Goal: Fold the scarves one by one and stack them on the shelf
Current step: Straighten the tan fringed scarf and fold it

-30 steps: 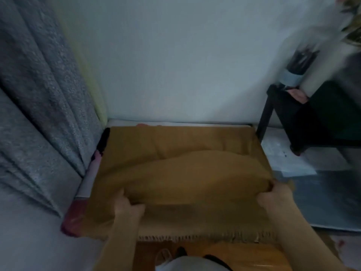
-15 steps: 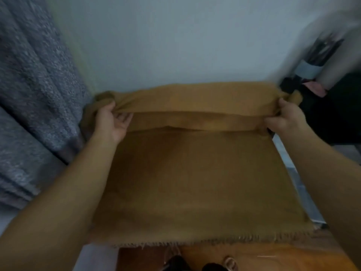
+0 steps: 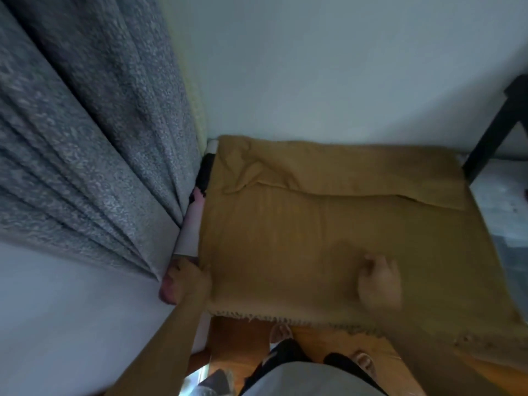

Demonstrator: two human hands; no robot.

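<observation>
A mustard-yellow scarf point(image 3: 328, 230) lies spread over a low surface against the white wall, its far part folded back into a rumpled band and its fringed hem hanging at the near edge. My left hand point(image 3: 187, 280) pinches the scarf's near left edge. Blurred by motion, my right hand point(image 3: 378, 281) rests on top of the cloth near the front right, its fingers loosely bent with nothing in them.
A grey curtain point(image 3: 85, 138) hangs close on the left. A rolled white and pink object point(image 3: 191, 232) lies between curtain and scarf. A black furniture leg point(image 3: 491, 132) stands at the right. Wooden floor point(image 3: 328, 342) and my feet show below.
Both hands carried the scarf's near fold to the far edge, let it go there, and came back to the near part of the cloth. The view tilted down.
</observation>
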